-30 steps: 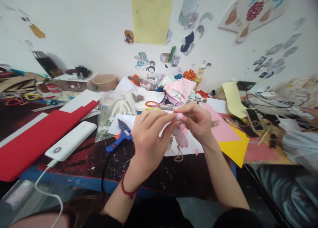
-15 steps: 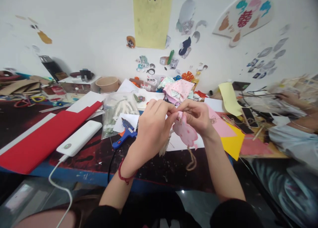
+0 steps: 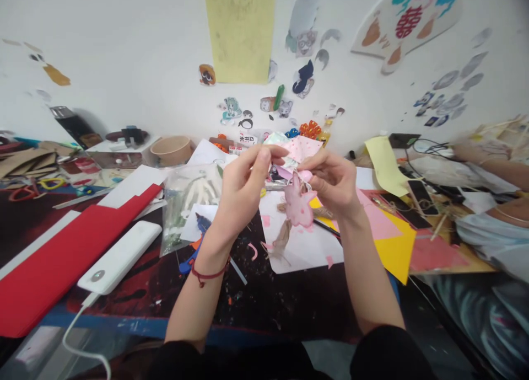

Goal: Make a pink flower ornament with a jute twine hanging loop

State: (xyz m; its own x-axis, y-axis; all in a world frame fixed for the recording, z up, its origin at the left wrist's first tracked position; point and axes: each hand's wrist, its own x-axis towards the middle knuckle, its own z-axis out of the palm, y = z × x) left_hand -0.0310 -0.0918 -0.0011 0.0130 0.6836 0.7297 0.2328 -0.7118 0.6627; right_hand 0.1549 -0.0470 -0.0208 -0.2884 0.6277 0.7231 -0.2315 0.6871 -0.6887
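My right hand [image 3: 335, 182] pinches a small pink cut-out with darker pink spots [image 3: 298, 208] by its upper edge, and it hangs over a white sheet of paper [image 3: 285, 263]. To its left my left hand [image 3: 246, 190] is raised, apart from the cut-out, with thumb and forefinger closed together. Whatever those fingertips hold, if anything, is too small to make out. Beneath the cut-out lie a frayed tan strand [image 3: 281, 239] and a dark pencil-like stick [image 3: 326, 227]. A blue glue gun [image 3: 185, 266] lies partly hidden behind my left wrist.
Left on the dark table are a white power bank [image 3: 119, 256] with a cable and a folded red sheet [image 3: 61, 264]. A clear plastic bag [image 3: 171, 214] lies nearby. Yellow paper [image 3: 392, 247] sits on the right, beside another person's arm [image 3: 502, 170]. Spotted pink cloth [image 3: 303, 147] is piled behind.
My hands have drawn apart; the left has come away from the pink cut-out, which stays in my right. The view has shifted slightly, and more of the white paper shows.
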